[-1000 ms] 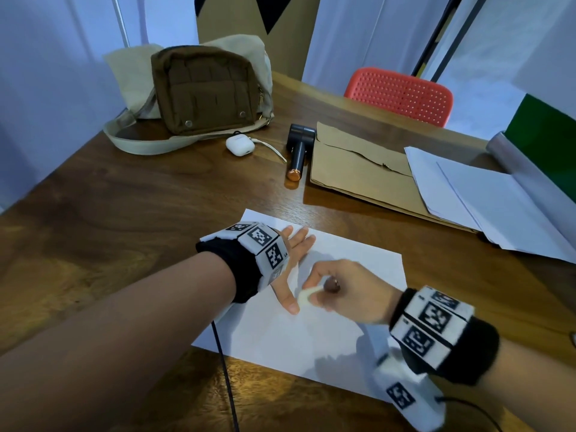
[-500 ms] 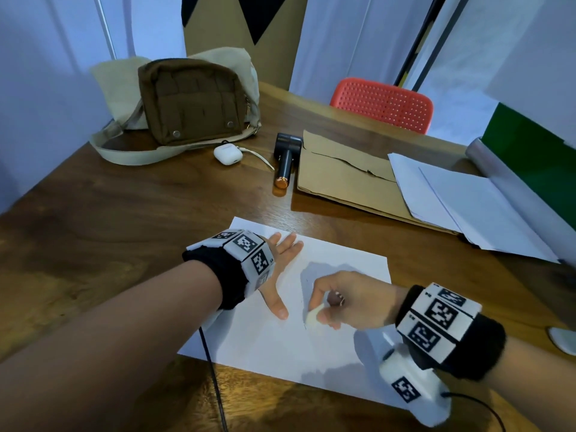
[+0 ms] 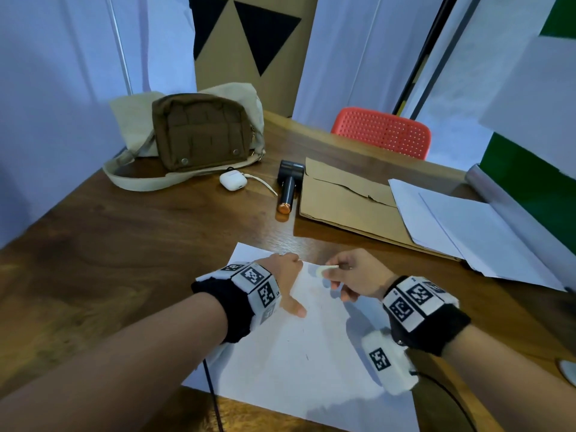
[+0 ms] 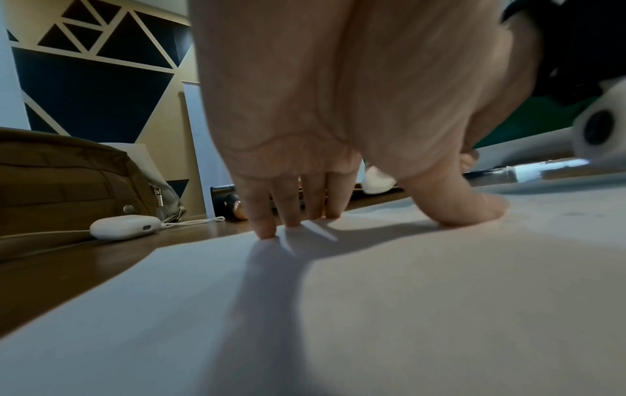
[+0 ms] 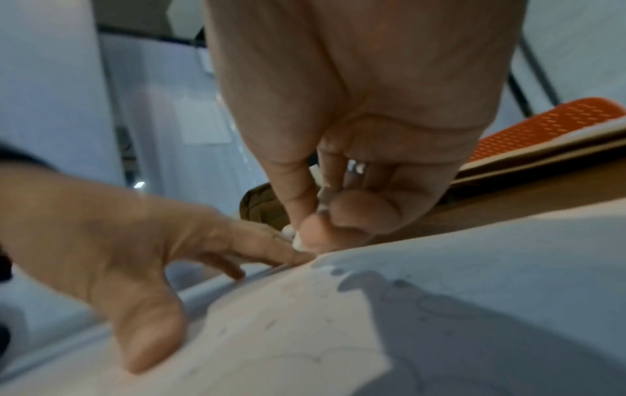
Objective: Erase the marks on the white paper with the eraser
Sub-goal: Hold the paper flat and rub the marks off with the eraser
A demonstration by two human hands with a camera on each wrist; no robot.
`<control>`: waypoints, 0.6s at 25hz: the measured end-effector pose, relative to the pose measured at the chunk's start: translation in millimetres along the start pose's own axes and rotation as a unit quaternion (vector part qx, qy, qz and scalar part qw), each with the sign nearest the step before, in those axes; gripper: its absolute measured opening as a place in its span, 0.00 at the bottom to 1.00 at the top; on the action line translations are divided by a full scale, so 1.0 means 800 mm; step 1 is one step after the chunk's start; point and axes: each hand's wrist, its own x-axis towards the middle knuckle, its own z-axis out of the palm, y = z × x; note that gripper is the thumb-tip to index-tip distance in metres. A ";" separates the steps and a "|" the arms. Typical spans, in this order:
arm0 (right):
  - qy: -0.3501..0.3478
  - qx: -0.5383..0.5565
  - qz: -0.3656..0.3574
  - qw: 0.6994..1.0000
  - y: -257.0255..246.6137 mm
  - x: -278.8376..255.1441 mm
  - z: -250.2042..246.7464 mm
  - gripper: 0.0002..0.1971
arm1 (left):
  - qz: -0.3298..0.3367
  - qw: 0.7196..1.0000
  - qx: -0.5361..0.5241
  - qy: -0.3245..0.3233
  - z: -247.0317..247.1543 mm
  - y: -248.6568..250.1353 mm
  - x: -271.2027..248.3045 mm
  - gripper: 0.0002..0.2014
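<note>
A white paper (image 3: 311, 369) lies on the wooden table (image 3: 124, 260), with faint pencil marks (image 3: 307, 357) on it. My left hand (image 3: 290, 282) presses the sheet flat: straight fingers (image 4: 264, 227) at its far edge, thumb (image 4: 474, 214) spread toward me. My right hand (image 3: 346, 275) pinches a small white eraser (image 3: 325, 271) between thumb and fingers, close to the paper's far edge and just right of the left hand. In the right wrist view the eraser (image 5: 298, 242) tip sits by the left hand's fingers (image 5: 271, 249); whether it touches the paper I cannot tell.
Beyond the paper lie a white earbud case (image 3: 233, 181), a black and copper tool (image 3: 288, 188), a brown bag (image 3: 199, 132) and torn cardboard (image 3: 343, 201). Loose white sheets (image 3: 467, 226) lie at the right. A red chair (image 3: 383, 132) stands behind the table.
My right hand has carried the eraser from the middle of the sheet, beside my left thumb, toward the far edge. The left hand still presses the paper. The head view has tilted up.
</note>
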 end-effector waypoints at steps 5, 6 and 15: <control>-0.009 -0.269 -0.112 0.956 -0.028 0.006 0.022 0.14 | 0.001 0.999 0.019 -0.039 0.000 0.000 -0.004 0.46; -0.050 -0.279 -0.127 0.951 -0.027 -0.001 0.025 0.11 | 0.002 0.999 0.020 -0.040 0.000 0.001 -0.004 0.46; -0.028 -0.283 -0.137 0.949 -0.016 0.007 0.014 0.11 | -0.007 0.998 0.033 -0.047 0.001 0.003 -0.003 0.48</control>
